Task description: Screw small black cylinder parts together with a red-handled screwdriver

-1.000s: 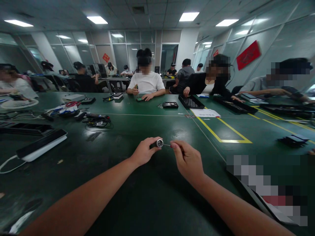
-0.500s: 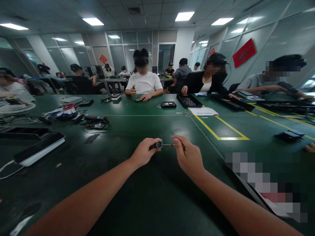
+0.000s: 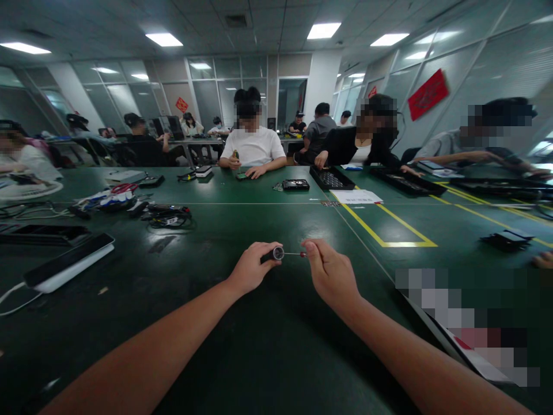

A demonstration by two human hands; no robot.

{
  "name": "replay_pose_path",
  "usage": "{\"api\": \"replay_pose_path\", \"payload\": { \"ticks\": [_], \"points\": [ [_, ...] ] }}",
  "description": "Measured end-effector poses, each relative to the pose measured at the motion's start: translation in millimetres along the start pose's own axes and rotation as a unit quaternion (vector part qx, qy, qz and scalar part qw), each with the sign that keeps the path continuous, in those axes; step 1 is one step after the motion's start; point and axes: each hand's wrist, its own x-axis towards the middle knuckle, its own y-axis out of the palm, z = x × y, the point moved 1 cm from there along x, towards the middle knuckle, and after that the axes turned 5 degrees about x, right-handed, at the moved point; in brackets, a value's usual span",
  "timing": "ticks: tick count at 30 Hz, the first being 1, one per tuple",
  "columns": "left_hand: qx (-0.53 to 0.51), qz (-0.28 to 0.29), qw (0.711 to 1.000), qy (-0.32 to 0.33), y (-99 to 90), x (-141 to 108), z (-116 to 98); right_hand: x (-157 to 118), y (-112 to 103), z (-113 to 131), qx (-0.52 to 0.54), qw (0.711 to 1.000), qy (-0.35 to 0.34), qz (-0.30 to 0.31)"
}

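Observation:
Near the middle of the view, my left hand (image 3: pixel 253 268) grips a dark cylindrical part (image 3: pixel 277 253) whose round, silvery-rimmed end faces me. My right hand (image 3: pixel 330 268) is closed around the handle of a screwdriver (image 3: pixel 295 254); a bit of red shows at the base of its thin metal shaft. The shaft points left, and its tip meets the side of the cylinder near the rim. Most of the handle is hidden inside my right hand. Both hands are held above the green table (image 3: pixel 242 357).
Bundled black cables (image 3: pixel 168 216) and a black-and-white box (image 3: pixel 71 262) are on the left. Across the table, a person in a white shirt (image 3: pixel 253 144) works near a black device (image 3: pixel 295 184). Black trays (image 3: pixel 332 177) and yellow tape outlines (image 3: pixel 408 244) are at the right.
The cylinder and screwdriver have shifted very slightly to the left. Both hands keep the same hold.

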Motion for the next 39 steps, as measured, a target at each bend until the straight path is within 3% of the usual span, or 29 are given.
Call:
{"api": "replay_pose_path", "payload": {
  "ticks": [7, 12, 14, 17, 19, 30, 35, 39],
  "points": [
    [0.002, -0.011, 1.0, -0.013, -1.2, 0.6, -1.5, -5.2, 5.1, -4.0, 0.098, 0.995, 0.025, -0.01],
    [0.018, -0.024, 0.999, -0.021, -2.4, 1.0, -5.6, -1.4, 9.5, -9.3, 0.185, 0.978, 0.092, -0.039],
    [0.032, -0.029, 0.999, -0.005, -2.9, 1.3, -7.2, 2.5, 12.8, -14.2, 0.257, 0.953, 0.149, -0.065],
    [0.061, -0.043, 0.997, 0.017, -3.2, 2.3, -8.2, 7.3, 18.8, -24.7, 0.38, 0.889, 0.24, -0.091],
    [0.074, -0.047, 0.996, 0.015, -3.0, 3.0, -8.0, 8.7, 20.8, -30.5, 0.406, 0.87, 0.255, -0.117],
    [0.073, -0.044, 0.996, -0.012, -0.8, 2.0, -4.6, 4.5, 14.3, -32.3, 0.28, 0.933, 0.177, -0.138],
    [0.025, -0.072, 0.996, -0.042, -0.7, 1.5, -6.4, 6.0, 10.0, -30.7, 0.272, 0.936, 0.164, -0.151],
    [0.002, -0.058, 0.997, -0.043, -3.2, 2.2, -14.4, 7.8, -0.4, -19.4, 0.264, 0.936, 0.133, -0.191]
  ]
}}
